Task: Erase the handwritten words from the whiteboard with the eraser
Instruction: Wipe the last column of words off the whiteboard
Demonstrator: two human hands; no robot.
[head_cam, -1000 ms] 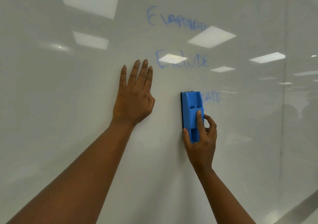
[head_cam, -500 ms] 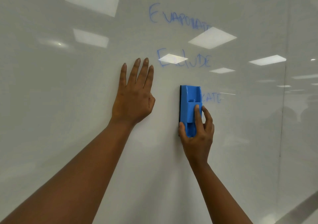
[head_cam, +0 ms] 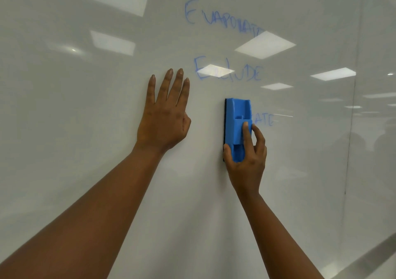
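Note:
A glossy whiteboard (head_cam: 85, 128) fills the view. Blue handwriting sits on it: "EVAPORATE" (head_cam: 222, 20) at the top, "EXCLUDE" (head_cam: 246, 73) below it, partly under glare, and the letters "ATE" (head_cam: 264, 120) lower down. My right hand (head_cam: 246, 161) grips the lower end of an upright blue eraser (head_cam: 236, 120) held against the board, just left of "ATE". My left hand (head_cam: 165, 116) rests flat on the board with straight fingers, left of the eraser.
Ceiling lights reflect as bright patches (head_cam: 265, 44) across the board. A vertical seam (head_cam: 351, 107) runs down the board at the right. A pale ledge (head_cam: 364, 259) crosses the bottom right corner.
The eraser and my right hand slid up and slightly left along the board. My left hand stayed flat in place.

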